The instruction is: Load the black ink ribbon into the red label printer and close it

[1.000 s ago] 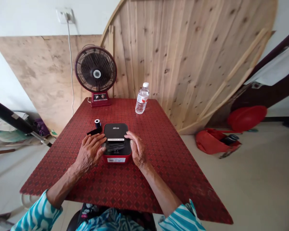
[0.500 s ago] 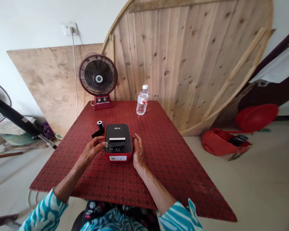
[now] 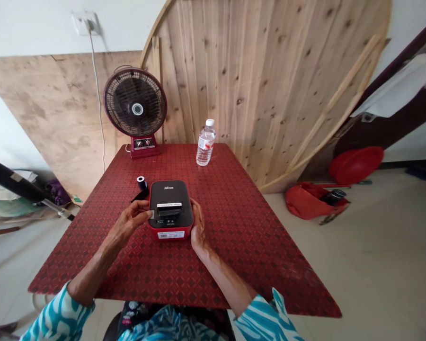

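Red patterned tabletop [image 3: 255, 265] | wooden panel [image 3: 266, 85] behind | hands [image 3: 161, 225] flank black-red device [image 3: 170, 201]

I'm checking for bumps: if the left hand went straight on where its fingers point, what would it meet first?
The left hand would first meet the left side of the black-and-red box. Its fingertips look right at that edge; actual contact is unclear.

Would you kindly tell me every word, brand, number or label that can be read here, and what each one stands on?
No text reads with certainty.
Black and red box: pale logo on top, too small.
White strip on the box's top: print blurred.
White label on its near side: print too small.
Bottle: red and white label, blurred.
Fan: markings by the knobs, too small.
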`<state>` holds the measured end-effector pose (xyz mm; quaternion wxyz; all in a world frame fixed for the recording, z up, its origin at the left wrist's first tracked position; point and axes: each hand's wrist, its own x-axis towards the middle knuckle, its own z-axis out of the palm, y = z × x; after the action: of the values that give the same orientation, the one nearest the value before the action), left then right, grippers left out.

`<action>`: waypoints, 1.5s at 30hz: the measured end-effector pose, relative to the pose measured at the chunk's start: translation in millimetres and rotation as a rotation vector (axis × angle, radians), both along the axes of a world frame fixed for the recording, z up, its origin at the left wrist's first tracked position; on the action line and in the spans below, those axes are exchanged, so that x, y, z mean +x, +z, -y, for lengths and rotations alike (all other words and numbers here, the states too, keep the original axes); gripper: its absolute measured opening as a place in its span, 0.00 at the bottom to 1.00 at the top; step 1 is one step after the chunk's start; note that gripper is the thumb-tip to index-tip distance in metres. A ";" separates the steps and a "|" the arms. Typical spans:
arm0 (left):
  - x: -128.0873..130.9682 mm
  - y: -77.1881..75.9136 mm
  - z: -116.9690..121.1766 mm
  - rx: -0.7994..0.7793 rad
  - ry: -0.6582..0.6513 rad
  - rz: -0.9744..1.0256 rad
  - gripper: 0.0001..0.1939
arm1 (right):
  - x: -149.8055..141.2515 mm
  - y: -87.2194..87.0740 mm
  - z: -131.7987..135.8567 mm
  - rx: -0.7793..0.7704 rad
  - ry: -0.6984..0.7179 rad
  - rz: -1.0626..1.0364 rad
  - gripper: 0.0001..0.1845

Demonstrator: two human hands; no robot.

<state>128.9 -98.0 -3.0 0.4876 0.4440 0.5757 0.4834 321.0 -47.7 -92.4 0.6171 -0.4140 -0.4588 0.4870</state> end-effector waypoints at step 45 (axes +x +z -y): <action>5.5 -4.5 -3.6 -0.147 -0.006 0.240 0.23 | 16.3 39.4 5.5 0.066 -0.110 0.027 0.27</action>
<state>134.4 -94.4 -7.5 0.5856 0.3479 0.5457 0.4881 337.2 -53.2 -53.1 0.6502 -0.4245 -0.4593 0.4313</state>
